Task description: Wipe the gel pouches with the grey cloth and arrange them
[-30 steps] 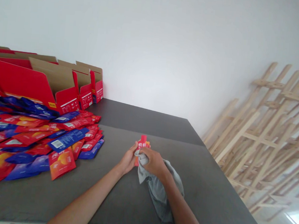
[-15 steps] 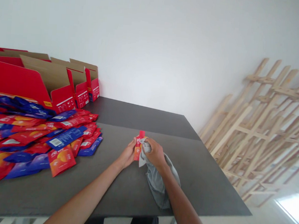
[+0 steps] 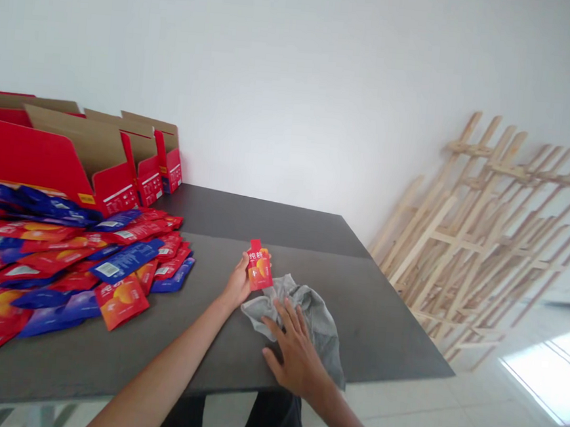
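Observation:
A small red pouch [image 3: 261,271] with orange fruit and white characters on its front is gripped by my left hand [image 3: 239,282], tilted a little above the table. My right hand [image 3: 296,352] has its fingers spread and rests over a crumpled grey cloth [image 3: 319,311] lying near the table's front edge. Part of the cloth is hidden under that hand. To the left lies a wide heap of similar pouches, red and blue, with one red pouch [image 3: 121,300] at its near right side.
Open red cardboard boxes [image 3: 119,190] stand behind the heap, against the white wall. The dark table [image 3: 383,340] has its right edge beside several wooden easels [image 3: 461,234] leaning on the wall. Light falls on the tiled floor [image 3: 543,372] at the right.
My right hand has let go of the cloth, opened and moved down toward me; the cloth now lies spread on the table. My left hand has shifted slightly left and up with the pouch.

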Action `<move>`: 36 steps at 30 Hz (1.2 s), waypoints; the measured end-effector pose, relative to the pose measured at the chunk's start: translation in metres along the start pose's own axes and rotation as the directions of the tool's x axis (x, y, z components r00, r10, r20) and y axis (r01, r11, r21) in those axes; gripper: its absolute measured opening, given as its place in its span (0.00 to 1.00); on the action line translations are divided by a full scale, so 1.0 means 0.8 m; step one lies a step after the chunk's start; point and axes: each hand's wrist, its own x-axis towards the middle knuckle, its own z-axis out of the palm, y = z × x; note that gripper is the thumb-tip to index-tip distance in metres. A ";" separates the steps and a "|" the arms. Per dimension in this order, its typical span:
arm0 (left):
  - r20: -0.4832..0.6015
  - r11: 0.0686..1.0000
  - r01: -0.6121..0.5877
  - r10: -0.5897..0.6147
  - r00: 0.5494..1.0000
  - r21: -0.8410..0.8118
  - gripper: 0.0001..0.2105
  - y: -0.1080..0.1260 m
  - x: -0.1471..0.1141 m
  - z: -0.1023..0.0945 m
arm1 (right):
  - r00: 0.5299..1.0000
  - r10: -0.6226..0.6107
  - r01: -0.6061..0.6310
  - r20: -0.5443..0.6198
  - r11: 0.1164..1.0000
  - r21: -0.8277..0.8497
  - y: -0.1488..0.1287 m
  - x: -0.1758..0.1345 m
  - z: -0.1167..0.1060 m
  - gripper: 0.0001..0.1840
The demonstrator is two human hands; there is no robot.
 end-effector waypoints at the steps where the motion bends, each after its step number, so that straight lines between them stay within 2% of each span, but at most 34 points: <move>1: 0.006 1.000 -0.001 0.001 1.000 -0.003 0.24 0.000 0.001 -0.001 | 1.000 0.016 -0.016 0.020 1.000 0.006 0.000 -0.008 0.002 0.31; 5: 0.001 0.999 -0.047 0.047 0.999 -0.015 0.23 0.002 0.003 -0.007 | 0.998 0.049 -0.051 0.049 0.998 0.033 0.005 -0.021 0.002 0.30; 8: -0.018 0.998 -0.061 0.060 0.998 -0.022 0.24 0.004 0.000 -0.012 | 0.999 0.016 -0.018 0.035 0.999 0.041 0.014 -0.024 -0.001 0.31; 12: -0.012 0.998 -0.056 0.056 0.998 0.000 0.24 0.004 -0.007 -0.014 | 0.999 -0.020 0.019 0.026 0.999 0.045 0.043 -0.035 -0.005 0.29; 16: -0.007 0.997 -0.072 0.072 0.997 0.022 0.22 0.003 -0.014 -0.012 | 0.999 0.029 -0.029 0.022 1.000 0.008 0.097 -0.056 -0.012 0.26; 22: -0.017 0.997 -0.077 0.077 0.997 0.013 0.22 0.004 -0.017 -0.010 | 0.986 0.149 -0.155 -0.080 0.985 -0.077 0.214 -0.103 -0.030 0.24; 25: -0.010 0.997 -0.074 0.075 0.997 0.013 0.22 0.005 -0.018 -0.009 | 0.978 0.157 -0.171 -0.135 0.980 -0.103 0.265 -0.125 -0.043 0.23; 27: -0.002 0.997 -0.074 0.074 0.997 0.011 0.22 0.006 -0.019 -0.008 | 0.980 0.143 -0.160 -0.140 0.980 -0.118 0.287 -0.134 -0.050 0.23; 30: -0.004 0.997 -0.078 0.078 0.997 0.009 0.21 0.006 -0.020 -0.006 | 0.982 0.099 -0.124 -0.159 0.980 -0.155 0.294 -0.139 -0.057 0.22; 32: -0.019 0.997 -0.081 0.081 0.997 0.015 0.21 0.005 -0.021 -0.004 | 0.967 0.091 -0.137 -0.236 0.973 -0.188 0.283 -0.137 -0.057 0.22; 33: -0.027 0.996 -0.083 0.083 0.996 0.019 0.21 0.005 -0.022 -0.002 | 0.950 0.098 -0.161 -0.296 0.967 -0.197 0.273 -0.134 -0.055 0.23; 36: -0.035 0.996 -0.086 0.087 0.996 0.033 0.20 0.001 -0.030 0.008 | 0.858 0.133 -0.237 -0.495 0.960 -0.152 0.234 -0.123 -0.039 0.25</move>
